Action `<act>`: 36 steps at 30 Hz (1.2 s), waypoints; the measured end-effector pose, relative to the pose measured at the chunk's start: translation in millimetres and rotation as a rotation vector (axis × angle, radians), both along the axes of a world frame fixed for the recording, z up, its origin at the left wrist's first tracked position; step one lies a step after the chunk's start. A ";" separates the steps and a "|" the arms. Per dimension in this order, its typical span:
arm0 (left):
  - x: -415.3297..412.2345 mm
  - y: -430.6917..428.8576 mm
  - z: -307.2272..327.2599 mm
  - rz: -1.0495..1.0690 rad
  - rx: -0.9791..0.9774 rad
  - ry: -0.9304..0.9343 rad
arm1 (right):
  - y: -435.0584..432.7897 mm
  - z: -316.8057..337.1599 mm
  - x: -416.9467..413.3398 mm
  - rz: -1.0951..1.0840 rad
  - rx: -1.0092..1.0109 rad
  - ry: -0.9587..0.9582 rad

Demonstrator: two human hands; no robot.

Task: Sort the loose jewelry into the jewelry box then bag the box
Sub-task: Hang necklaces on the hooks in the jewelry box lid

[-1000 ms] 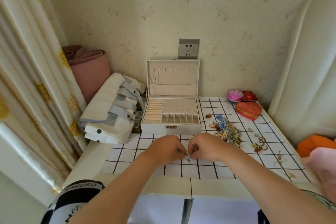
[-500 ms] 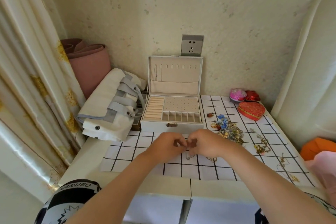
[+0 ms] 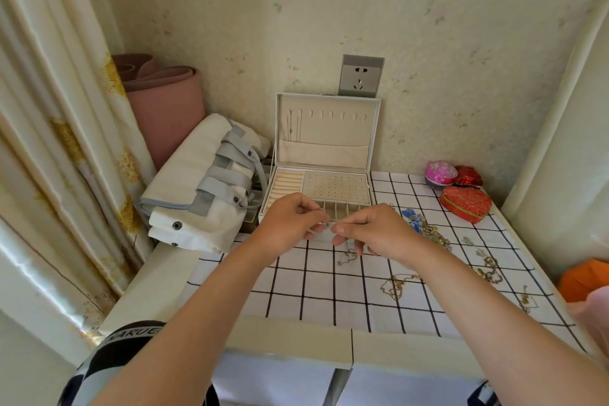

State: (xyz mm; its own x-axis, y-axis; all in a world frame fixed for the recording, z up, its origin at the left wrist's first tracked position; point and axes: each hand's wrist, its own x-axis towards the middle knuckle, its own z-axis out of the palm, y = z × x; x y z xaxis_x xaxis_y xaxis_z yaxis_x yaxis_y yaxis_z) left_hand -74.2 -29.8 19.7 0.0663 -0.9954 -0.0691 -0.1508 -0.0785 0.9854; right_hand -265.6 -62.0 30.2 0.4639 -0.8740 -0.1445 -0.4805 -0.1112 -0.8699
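Head view. The left hand [image 3: 290, 224] and right hand [image 3: 372, 231] have risen from the white, black-gridded cloth [image 3: 313, 293] on the table and moved forward. They now meet just in front of the open white jewelry box [image 3: 329, 128] with beige lining. Each grip is closed, thumb and forefinger pinching a thin silvery chain [image 3: 346, 255]. Its slack hangs below the right hand towards the cloth, and whether its end touches the cloth cannot be told. The box's tray compartments look empty, with only fine pieces hanging in the lid. The lift suggests the chain is being straightened for placing in the box. The remaining loose jewelry [image 3: 428, 231] lies on the cloth to the right of the box, so sorting appears to be at an early stage. The white canvas bag [image 3: 197, 181] with grey straps lies to the left of the box, not yet used.
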 end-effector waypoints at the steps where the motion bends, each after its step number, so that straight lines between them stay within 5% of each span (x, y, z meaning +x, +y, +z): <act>1: 3.2 -0.5 0.9 -0.017 0.009 -0.020 | -0.1 0.8 0.2 0.001 -0.012 0.002; 10: 10.4 11.9 5.4 -0.085 0.078 -0.065 | 3.9 0.8 7.4 0.064 -0.202 0.127; 15: 16.2 15.0 11.7 -0.075 0.098 0.015 | 3.0 12.8 12.1 0.077 0.029 -0.018; 22: 33.1 13.6 -2.3 -0.046 0.147 -0.528 | -4.9 10.8 1.5 0.036 0.142 -0.072; 29: 49.7 15.8 -16.3 -0.137 0.274 -1.010 | -7.0 12.1 -2.8 0.060 0.343 -0.370; 36: 57.4 16.3 -20.8 -0.191 0.378 -1.160 | -15.1 7.4 3.0 -0.060 0.288 -0.261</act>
